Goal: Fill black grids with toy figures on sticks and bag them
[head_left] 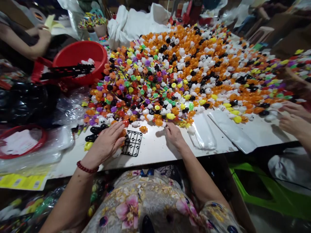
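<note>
My left hand (105,144), with a dark red bead bracelet on the wrist, rests at the near edge of the pile. Its fingers are stretched out over a few small toys, which it partly hides. Beside its fingertips a black plastic grid (133,143) lies flat on the white table. At the front of the heap my right hand (174,135) has thumb and index finger closed; what they pinch is too small to make out. An orange pumpkin-shaped toy (159,122) is nearest to those fingertips. Another small orange toy (143,129) lies between my hands.
A large heap of small plastic toys (184,61) covers the table's far side. Clear plastic bags (230,129) lie right of my right hand. A red basin (80,55) holding black grids stands at left. Another person's hands (295,116) work at right.
</note>
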Available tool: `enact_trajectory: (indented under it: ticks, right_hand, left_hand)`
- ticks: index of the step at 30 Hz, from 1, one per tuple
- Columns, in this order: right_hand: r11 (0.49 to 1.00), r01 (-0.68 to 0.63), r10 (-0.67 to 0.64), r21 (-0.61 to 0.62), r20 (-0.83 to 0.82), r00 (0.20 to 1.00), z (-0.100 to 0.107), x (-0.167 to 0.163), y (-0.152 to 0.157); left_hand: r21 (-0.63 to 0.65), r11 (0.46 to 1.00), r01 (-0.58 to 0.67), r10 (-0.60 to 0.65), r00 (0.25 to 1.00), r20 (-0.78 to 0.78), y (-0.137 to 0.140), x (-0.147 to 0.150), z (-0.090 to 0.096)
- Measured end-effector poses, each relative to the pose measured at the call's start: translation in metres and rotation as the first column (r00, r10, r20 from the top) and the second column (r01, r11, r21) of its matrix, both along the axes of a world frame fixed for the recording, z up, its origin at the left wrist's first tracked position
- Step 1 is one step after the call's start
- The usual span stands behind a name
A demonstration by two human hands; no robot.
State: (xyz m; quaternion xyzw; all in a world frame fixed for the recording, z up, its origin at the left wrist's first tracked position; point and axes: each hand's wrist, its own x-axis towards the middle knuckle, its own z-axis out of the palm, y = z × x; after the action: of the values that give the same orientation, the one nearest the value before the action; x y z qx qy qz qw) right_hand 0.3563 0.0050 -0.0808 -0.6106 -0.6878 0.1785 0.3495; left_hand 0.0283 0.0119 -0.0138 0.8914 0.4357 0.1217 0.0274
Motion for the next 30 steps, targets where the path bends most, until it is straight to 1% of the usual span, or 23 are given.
enact_trajectory:
  ticks: [2,4,7,10,12,15,17,19,21,24,27,30]
  right_hand:
    - [0.996,-0.061,0.05,-0.069,-0.146,0.988,0.005,-0.016,-0.003]
    - [0.984,-0.117,0.08,-0.135,-0.249,0.965,0.008,-0.033,-0.006]
    - [0.971,-0.144,0.071,-0.193,-0.34,0.938,0.008,-0.057,-0.009]
    - [0.959,-0.158,0.056,-0.237,-0.387,0.921,0.005,-0.077,-0.009]
    - [0.957,-0.18,0.079,-0.227,-0.391,0.917,0.004,-0.087,-0.007]
    - [0.96,-0.225,0.154,-0.164,-0.361,0.92,0.003,-0.099,0.0]
    - [0.958,-0.249,0.185,-0.143,-0.359,0.915,0.002,-0.105,0.007]
    - [0.95,-0.256,0.169,-0.178,-0.397,0.902,-0.001,-0.111,0.015]
    - [0.941,-0.238,0.111,-0.242,-0.44,0.891,-0.006,-0.119,0.023]
    - [0.925,-0.216,0.057,-0.314,-0.448,0.892,-0.012,-0.132,0.034]
    - [0.911,-0.24,0.096,-0.336,-0.393,0.914,-0.011,-0.144,0.043]
    - [0.908,-0.251,0.148,-0.336,-0.302,0.942,-0.008,-0.151,0.048]
  left_hand:
    - [-0.015,1.0,-0.003,0.003,1.0,-0.013,-0.001,0.001,0.002]
    - [-0.027,1.0,0.0,0.0,1.0,-0.02,-0.002,0.002,0.005]
    - [-0.032,0.999,0.001,-0.001,1.0,-0.026,-0.002,0.004,0.007]
    - [-0.05,0.999,-0.005,0.004,1.0,-0.03,-0.001,0.004,0.007]
    - [-0.059,0.998,-0.009,0.008,1.0,-0.024,-0.001,0.004,0.007]
    - [-0.063,0.998,-0.003,0.003,1.0,-0.01,0.0,0.003,0.007]
    - [-0.069,0.998,0.0,-0.001,1.0,-0.006,-0.001,0.004,0.007]
    - [-0.078,0.997,0.0,0.0,1.0,-0.006,-0.001,0.004,0.008]
    - [-0.075,0.997,-0.003,0.003,1.0,-0.005,-0.001,0.004,0.008]
    - [-0.058,0.998,0.001,-0.001,1.0,0.002,-0.001,0.003,0.007]
    - [-0.062,0.998,0.015,-0.015,1.0,0.006,-0.001,0.003,0.007]
    - [-0.08,0.997,0.011,-0.011,1.0,0.003,-0.001,0.003,0.009]
